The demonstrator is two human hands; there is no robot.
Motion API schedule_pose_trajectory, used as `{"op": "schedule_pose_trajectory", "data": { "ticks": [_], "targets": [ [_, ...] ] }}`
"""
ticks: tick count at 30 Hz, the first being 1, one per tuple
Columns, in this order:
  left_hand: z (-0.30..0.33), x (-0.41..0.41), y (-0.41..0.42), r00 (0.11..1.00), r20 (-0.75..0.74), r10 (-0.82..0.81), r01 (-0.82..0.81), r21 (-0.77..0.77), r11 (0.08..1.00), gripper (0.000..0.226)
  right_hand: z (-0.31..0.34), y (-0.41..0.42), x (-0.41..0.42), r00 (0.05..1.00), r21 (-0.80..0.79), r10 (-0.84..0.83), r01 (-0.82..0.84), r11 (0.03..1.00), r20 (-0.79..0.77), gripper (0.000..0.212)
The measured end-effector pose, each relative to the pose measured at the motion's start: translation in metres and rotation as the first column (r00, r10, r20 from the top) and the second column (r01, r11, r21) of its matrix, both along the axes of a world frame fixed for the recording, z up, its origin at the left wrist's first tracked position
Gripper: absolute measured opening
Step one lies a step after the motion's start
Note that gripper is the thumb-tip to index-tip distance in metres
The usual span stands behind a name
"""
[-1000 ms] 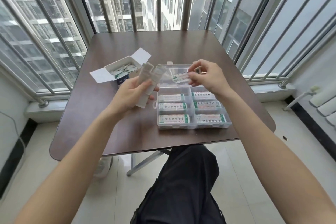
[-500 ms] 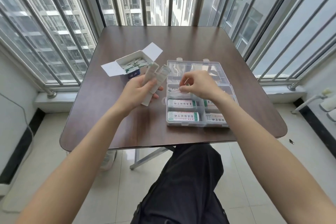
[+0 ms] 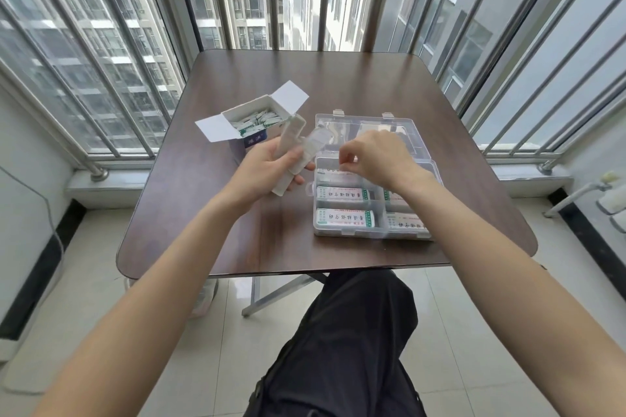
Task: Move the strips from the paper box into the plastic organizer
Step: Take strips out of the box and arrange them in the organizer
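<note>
An open white paper box (image 3: 249,143) stands on the table's left and holds several green-and-white strips (image 3: 259,120). To its right lies the clear plastic organizer (image 3: 345,232) with its lid (image 3: 372,123) folded back; strips (image 3: 343,194) lie in its compartments. My left hand (image 3: 267,169) grips a fan of several pale strips (image 3: 291,140) between box and organizer. My right hand (image 3: 379,159) hovers over the organizer's back-left compartment, thumb and forefinger pinching one strip (image 3: 333,174) that lies low in it. My wrist hides the right back compartments.
The brown table (image 3: 210,213) is small, with rounded corners, and stands against a railed window. My legs in dark trousers (image 3: 338,349) are under its near edge. Tiled floor surrounds it.
My right hand came down from above the lid with a strip to the organizer's back-left compartment. The left hand kept its bundle almost still.
</note>
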State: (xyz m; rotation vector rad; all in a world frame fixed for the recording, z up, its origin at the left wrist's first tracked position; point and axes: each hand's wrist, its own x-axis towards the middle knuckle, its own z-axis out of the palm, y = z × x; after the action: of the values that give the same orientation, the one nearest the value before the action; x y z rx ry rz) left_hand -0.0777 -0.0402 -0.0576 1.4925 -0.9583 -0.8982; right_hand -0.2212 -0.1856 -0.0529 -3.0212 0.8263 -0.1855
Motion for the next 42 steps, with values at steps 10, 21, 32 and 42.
{"op": "schedule_pose_trajectory", "data": {
  "ticks": [10,21,32,42],
  "targets": [
    [0.002,-0.018,-0.025,0.961,0.25,-0.118,0.124,-0.011,0.992,0.005,0.012,0.016,-0.01,0.76,0.862,-0.464,-0.244,0.445,0.455,0.008],
    [0.008,-0.015,-0.049,0.902,0.203,-0.38,0.357,0.144,0.923,0.029,0.027,0.0,-0.016,0.824,0.833,-0.419,-0.109,0.542,0.381,0.035],
    [0.01,-0.015,-0.064,0.272,0.944,-0.188,0.037,0.185,0.982,0.038,0.023,-0.012,-0.021,0.753,0.903,-0.509,-0.28,0.327,0.418,0.031],
    [-0.01,-0.002,-0.058,0.595,0.8,-0.079,0.077,0.041,0.996,0.029,0.001,-0.021,-0.03,0.823,0.801,-0.45,-0.01,0.599,0.347,0.02]
  ]
}}
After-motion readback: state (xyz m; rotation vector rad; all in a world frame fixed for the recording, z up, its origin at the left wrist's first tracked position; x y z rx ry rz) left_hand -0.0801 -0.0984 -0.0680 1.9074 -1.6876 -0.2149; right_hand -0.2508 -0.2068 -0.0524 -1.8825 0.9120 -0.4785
